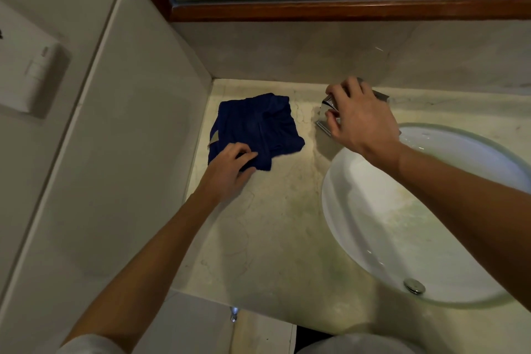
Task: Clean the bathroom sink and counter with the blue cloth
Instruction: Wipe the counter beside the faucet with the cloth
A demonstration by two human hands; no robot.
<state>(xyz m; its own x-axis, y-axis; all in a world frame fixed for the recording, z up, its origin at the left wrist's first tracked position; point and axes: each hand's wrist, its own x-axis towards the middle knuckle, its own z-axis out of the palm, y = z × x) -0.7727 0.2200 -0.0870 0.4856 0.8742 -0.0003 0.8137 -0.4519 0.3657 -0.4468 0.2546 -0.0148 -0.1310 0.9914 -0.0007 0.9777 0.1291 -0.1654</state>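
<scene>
Left hand pinching crumpled blue cloth, right hand gripping faucet

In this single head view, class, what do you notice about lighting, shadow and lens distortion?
Head view: dim, yellowish light; wide-angle lens bows the mirror frame and stretches the sink; soft forearm shadows cross the counter; the blue cloth reads nearly black.

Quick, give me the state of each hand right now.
Left hand: fingers curled, pinching the near edge of the blue cloth.
Right hand: fingers curled round the chrome faucet.
</scene>
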